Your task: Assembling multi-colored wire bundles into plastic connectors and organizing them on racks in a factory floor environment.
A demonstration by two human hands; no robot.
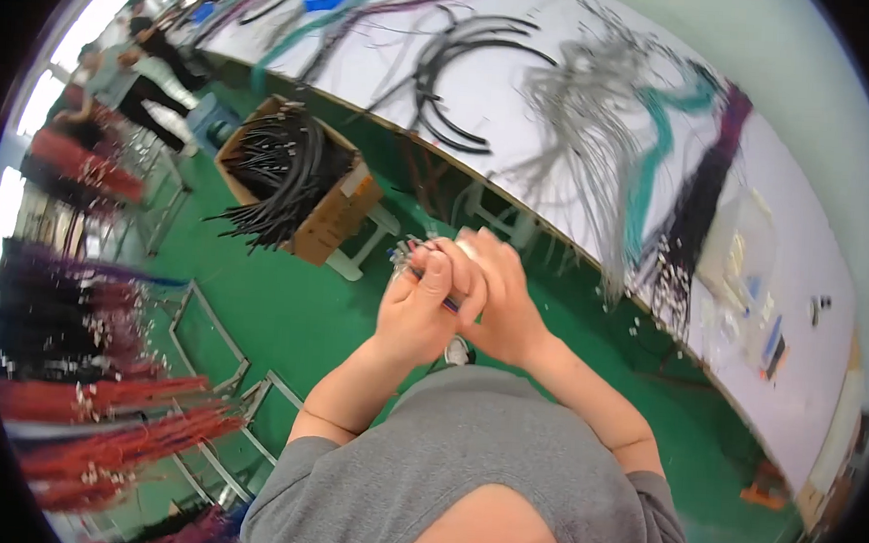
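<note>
Both hands are raised together in front of my chest, above the green floor. My left hand (415, 305) is closed around a small bundle of wires (403, 257) whose connector ends stick out at the upper left of the fist. My right hand (497, 290) is pressed against the left one, fingers curled over the same bundle and over something pale at the top; what that pale thing is cannot be made out. Most of the bundle is hidden inside the two hands.
A long white workboard (821, 390) carries grey cable bundles (590, 122), black cable loops (454, 86), teal and purple harnesses. A cardboard box of black cables (297, 181) rests on a white stool. Racks of red and purple wires (102, 421) stand at left. People stand at far upper left.
</note>
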